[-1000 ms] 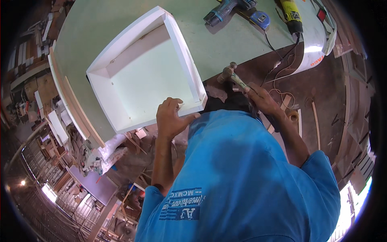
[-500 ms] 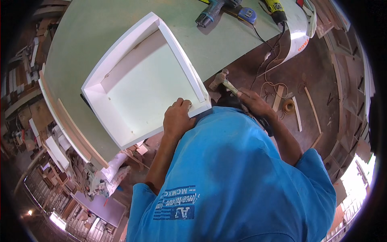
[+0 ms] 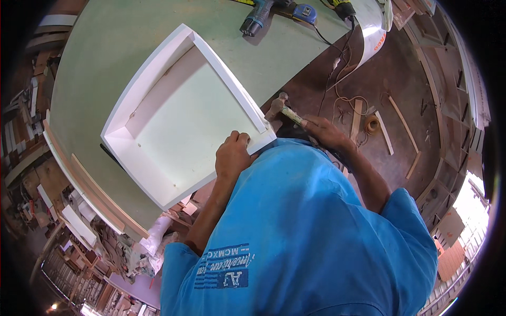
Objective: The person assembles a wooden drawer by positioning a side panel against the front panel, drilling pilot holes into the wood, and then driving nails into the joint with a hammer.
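Hammer up at the white box's corner.
Right hand (image 3: 327,134) has its grip clamped on the hammer (image 3: 282,108); left hand (image 3: 232,155), fingers curled, presses the white box (image 3: 184,113) just beside it on the table (image 3: 105,47).

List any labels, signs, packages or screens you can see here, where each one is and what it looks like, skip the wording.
Shirt print: white block of lettering and bars on the back of the blue shirt, lower middle.
White curved sheet: hangs off the green workbench's far right edge, bearing small red lettering.
Tape measure: blue case with a pale label, on the bench beside the drill.
No screens or packages in view.
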Demonstrator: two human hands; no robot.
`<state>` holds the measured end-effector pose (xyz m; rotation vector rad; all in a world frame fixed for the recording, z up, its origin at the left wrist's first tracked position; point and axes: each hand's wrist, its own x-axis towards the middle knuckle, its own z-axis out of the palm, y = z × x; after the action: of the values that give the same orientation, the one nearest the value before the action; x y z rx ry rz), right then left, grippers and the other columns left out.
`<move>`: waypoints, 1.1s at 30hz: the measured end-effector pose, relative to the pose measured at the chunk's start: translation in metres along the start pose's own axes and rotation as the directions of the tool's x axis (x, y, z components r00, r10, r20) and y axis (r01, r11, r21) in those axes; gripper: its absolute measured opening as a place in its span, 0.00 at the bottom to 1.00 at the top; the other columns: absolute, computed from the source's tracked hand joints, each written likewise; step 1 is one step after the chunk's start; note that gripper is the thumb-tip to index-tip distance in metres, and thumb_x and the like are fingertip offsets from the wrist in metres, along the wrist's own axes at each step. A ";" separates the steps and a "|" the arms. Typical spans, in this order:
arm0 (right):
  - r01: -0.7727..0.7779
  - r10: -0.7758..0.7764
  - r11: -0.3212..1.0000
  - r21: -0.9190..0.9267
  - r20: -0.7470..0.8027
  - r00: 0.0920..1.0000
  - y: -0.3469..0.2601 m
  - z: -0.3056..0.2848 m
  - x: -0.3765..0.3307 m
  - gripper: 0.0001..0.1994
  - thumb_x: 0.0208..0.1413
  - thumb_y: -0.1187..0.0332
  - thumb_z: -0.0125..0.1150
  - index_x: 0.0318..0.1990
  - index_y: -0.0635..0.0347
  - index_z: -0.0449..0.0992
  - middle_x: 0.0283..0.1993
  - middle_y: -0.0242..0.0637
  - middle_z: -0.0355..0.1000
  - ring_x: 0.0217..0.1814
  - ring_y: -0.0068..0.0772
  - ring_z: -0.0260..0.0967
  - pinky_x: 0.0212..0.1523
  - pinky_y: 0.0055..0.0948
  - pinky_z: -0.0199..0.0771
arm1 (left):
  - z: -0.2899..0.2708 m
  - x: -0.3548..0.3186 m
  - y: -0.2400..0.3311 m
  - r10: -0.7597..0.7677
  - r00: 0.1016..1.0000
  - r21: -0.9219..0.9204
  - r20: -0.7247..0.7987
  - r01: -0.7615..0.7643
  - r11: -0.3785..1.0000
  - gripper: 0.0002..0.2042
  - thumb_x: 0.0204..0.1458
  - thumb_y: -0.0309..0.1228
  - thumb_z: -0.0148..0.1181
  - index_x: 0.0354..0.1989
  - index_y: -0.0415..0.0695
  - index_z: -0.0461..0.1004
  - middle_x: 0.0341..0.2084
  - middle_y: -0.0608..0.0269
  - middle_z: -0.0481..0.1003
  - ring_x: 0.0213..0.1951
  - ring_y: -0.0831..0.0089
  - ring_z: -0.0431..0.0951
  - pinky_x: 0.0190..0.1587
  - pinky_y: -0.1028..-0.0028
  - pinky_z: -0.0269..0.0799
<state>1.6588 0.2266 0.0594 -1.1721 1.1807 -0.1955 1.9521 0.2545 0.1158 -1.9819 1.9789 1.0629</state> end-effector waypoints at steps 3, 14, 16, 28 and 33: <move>0.089 -0.088 0.996 -0.001 -0.136 0.987 -0.009 0.004 0.002 0.19 0.69 0.54 0.47 0.42 0.64 0.73 0.30 0.33 0.66 0.33 0.22 0.62 0.35 0.28 0.65 | 0.000 -0.002 0.002 -0.004 1.000 -0.030 -0.031 0.003 1.000 0.22 0.40 0.38 0.75 0.42 0.42 0.77 0.40 0.58 0.74 0.44 0.59 0.78 0.46 0.62 0.75; 0.040 -0.043 0.997 -0.069 -0.036 0.998 -0.069 -0.035 0.127 0.17 0.65 0.56 0.55 0.45 0.64 0.74 0.21 0.37 0.68 0.32 0.30 0.73 0.33 0.31 0.72 | 0.005 -0.002 -0.002 0.027 0.989 -0.080 -0.142 -0.039 0.996 0.20 0.38 0.38 0.75 0.40 0.45 0.78 0.37 0.59 0.75 0.38 0.57 0.80 0.41 0.62 0.77; 0.200 -0.254 0.928 -0.315 -0.139 0.957 -0.068 -0.046 0.147 0.17 0.64 0.56 0.56 0.45 0.64 0.75 0.24 0.40 0.70 0.34 0.37 0.74 0.36 0.35 0.73 | 0.004 -0.004 0.001 0.018 0.988 -0.080 -0.156 -0.031 0.996 0.20 0.38 0.37 0.75 0.39 0.45 0.78 0.37 0.59 0.75 0.38 0.57 0.80 0.41 0.62 0.77; 0.449 -0.307 0.869 -0.206 0.488 0.817 -0.082 0.000 0.109 0.14 0.51 0.61 0.65 0.36 0.63 0.80 0.37 0.44 0.78 0.40 0.40 0.77 0.42 0.36 0.74 | 0.013 -0.004 0.004 -0.054 0.957 -0.117 -0.286 0.022 0.993 0.23 0.31 0.41 0.76 0.36 0.44 0.79 0.33 0.61 0.76 0.33 0.59 0.80 0.36 0.64 0.76; 0.440 -0.182 0.839 -0.320 0.598 0.781 -0.095 0.002 0.116 0.13 0.49 0.64 0.65 0.34 0.67 0.80 0.32 0.43 0.78 0.32 0.33 0.76 0.35 0.33 0.75 | 0.014 -0.005 0.006 -0.071 0.942 -0.117 -0.327 0.034 0.993 0.22 0.31 0.40 0.75 0.35 0.43 0.79 0.32 0.59 0.76 0.33 0.58 0.80 0.37 0.62 0.77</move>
<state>1.7515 0.1094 0.0629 -1.6997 0.5062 0.1687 1.9421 0.2656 0.1103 -2.3945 2.0444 0.8915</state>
